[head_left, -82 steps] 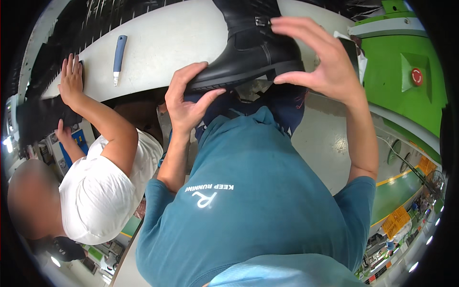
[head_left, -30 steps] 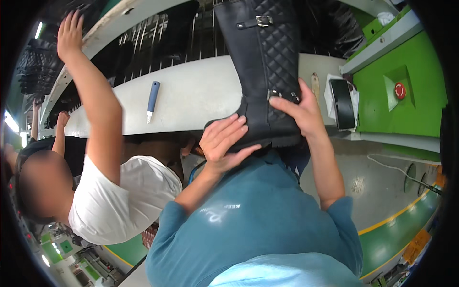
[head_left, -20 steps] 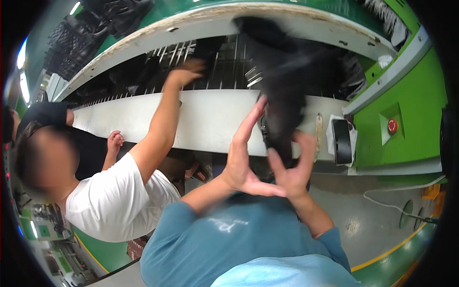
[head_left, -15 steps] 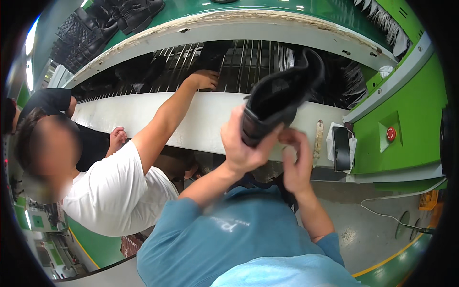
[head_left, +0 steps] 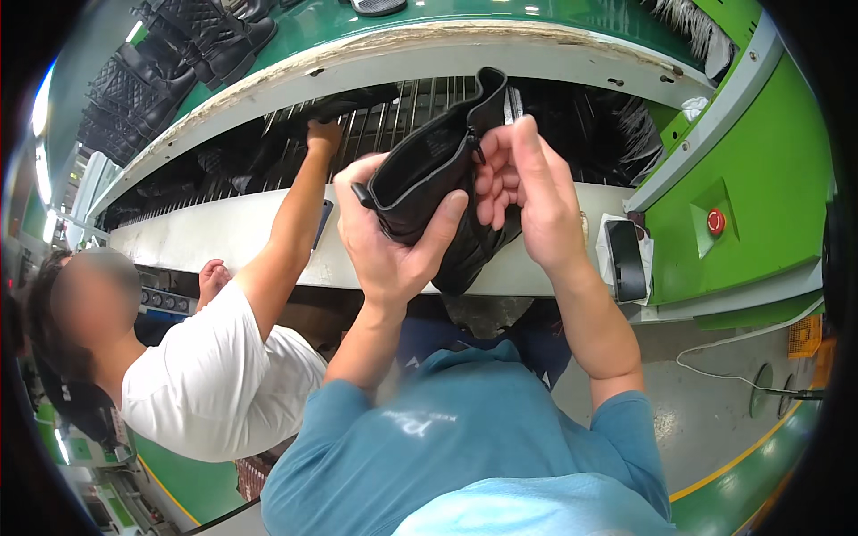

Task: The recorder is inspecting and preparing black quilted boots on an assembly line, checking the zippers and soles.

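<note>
A black ankle boot hangs over the white ledge, its open top facing me and its foot pointing down. My left hand is wrapped around the shaft's left side, the thumb lying across the front. A zipper pull dangles at the shaft's right edge. Beside it is my right hand, fingers loosely curled with their tips by the zipper, thumb raised and apart. Whether those fingertips touch the boot is hard to tell.
Past the white ledge runs a conveyor of metal rods carrying dark boots. A co-worker at my left reaches onto it. On the right are a green machine housing with a red button and a black phone-like object.
The boot has turned and shifted left, so its opening and zipper now show. My right hand has risen to the shaft's right side. The co-worker's arm has moved left.
</note>
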A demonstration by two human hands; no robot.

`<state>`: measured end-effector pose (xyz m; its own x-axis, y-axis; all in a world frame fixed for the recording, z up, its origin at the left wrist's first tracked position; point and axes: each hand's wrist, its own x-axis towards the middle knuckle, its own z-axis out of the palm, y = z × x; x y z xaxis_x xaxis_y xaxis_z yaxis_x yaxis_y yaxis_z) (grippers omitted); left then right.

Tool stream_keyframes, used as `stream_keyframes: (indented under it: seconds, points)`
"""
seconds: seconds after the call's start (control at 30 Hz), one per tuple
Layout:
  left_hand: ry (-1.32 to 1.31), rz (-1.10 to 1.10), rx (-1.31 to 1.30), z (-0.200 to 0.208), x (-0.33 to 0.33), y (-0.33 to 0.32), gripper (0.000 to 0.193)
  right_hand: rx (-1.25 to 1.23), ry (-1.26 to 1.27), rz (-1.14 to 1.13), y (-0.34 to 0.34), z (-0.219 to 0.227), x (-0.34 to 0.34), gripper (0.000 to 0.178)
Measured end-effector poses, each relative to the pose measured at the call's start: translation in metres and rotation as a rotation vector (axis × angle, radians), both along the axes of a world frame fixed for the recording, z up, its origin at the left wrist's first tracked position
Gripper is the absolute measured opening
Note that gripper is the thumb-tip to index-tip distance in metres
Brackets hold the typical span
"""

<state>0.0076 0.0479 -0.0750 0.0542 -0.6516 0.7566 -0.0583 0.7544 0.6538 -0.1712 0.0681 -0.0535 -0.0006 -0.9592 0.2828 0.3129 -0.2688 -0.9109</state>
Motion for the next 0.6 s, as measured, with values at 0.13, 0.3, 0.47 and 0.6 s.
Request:
stream_keyframes:
  seconds: [0.13,0.3,0.47,0.6]
  points:
    - [-0.07,0.082,-0.105,0.012,-0.004,-0.008,0.027,-0.026,-0.039,0.017,-0.01,0.006,0.002,0.02]
    - [-0.017,0.167,-0.034,0.011,-0.002,-0.008,0.015,-0.126,-0.089,-0.048,-0.01,0.003,0.015,0.025]
    - [-0.008,0.227,-0.044,0.011,0.009,-0.018,0.014,0.076,-0.021,-0.052,-0.005,-0.064,0.012,0.033]
    - [-0.006,0.14,0.035,-0.002,0.012,-0.013,0.012,0.177,0.025,-0.052,0.026,-0.147,-0.007,0.029]
